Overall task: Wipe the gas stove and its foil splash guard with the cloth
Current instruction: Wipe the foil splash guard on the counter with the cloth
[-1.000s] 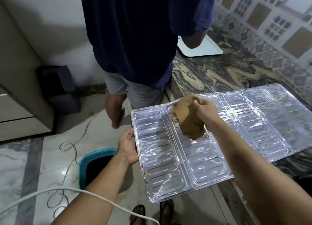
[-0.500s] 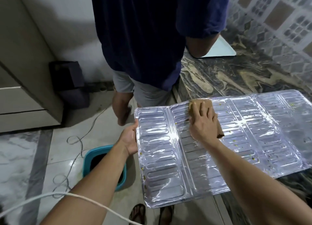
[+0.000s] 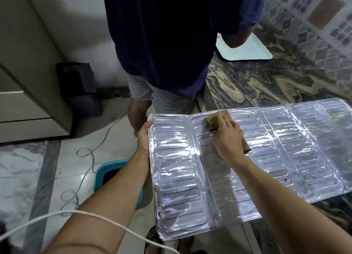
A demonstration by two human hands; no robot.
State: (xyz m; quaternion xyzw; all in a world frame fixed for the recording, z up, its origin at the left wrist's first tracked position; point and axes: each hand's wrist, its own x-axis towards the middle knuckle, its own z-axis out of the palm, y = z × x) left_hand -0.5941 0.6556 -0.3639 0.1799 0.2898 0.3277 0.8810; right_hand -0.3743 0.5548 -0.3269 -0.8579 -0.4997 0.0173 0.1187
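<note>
The silver foil splash guard (image 3: 285, 158) lies unfolded and flat, its right part on the marble counter and its left panels hanging out past the counter edge. My left hand (image 3: 144, 137) grips the guard's left edge near the far corner. Pressed flat on the second panel, my right hand (image 3: 228, 141) holds a brown cloth (image 3: 215, 120) against the foil near the far edge. Small yellow-green specks dot the right panels. No gas stove is in view.
A person in a dark blue shirt (image 3: 171, 44) stands close behind the guard, at the counter's (image 3: 266, 86) left end. A pale tray (image 3: 253, 51) lies on the counter beyond. On the floor below are a teal bin (image 3: 106, 170), loose cables (image 3: 85, 152) and a dark box (image 3: 80, 86).
My right hand came down from holding the cloth bunched above the foil to pressing it flat, then slid it toward the far edge. My left hand shifted up the guard's left edge.
</note>
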